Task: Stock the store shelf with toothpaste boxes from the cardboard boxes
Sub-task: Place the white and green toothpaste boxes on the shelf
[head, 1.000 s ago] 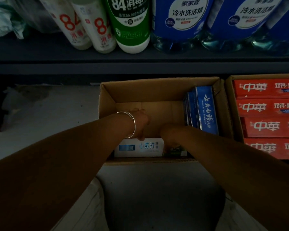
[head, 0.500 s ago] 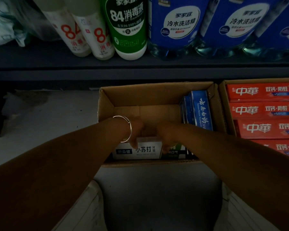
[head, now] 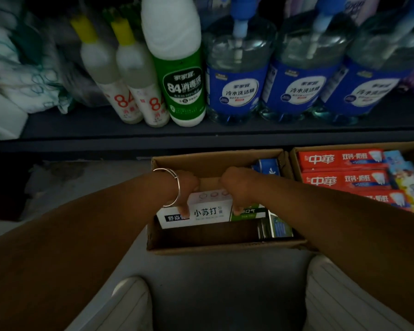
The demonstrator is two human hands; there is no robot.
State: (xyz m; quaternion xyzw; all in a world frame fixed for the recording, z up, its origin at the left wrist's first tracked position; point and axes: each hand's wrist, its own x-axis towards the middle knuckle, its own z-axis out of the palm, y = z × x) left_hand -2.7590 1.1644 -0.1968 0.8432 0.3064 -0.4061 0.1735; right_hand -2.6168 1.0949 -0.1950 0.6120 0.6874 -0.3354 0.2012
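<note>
An open cardboard box sits on the floor below the shelf. Both my hands reach into it. My left hand, a bangle on its wrist, and my right hand grip a white and green toothpaste box from above, thumbs on its front face. It is raised near the box's rim. Blue toothpaste boxes stand at the box's far right. More boxes stand on end at its near right. A second cardboard box at right holds red toothpaste boxes.
The dark shelf above carries white disinfectant bottles, a green-labelled bottle and blue dish-soap bottles. Plastic bags lie at far left. My knees frame grey floor.
Both hands have lifted the white and green toothpaste box up from the bottom of the carton. The view has tilted up, showing more of the shelf.
</note>
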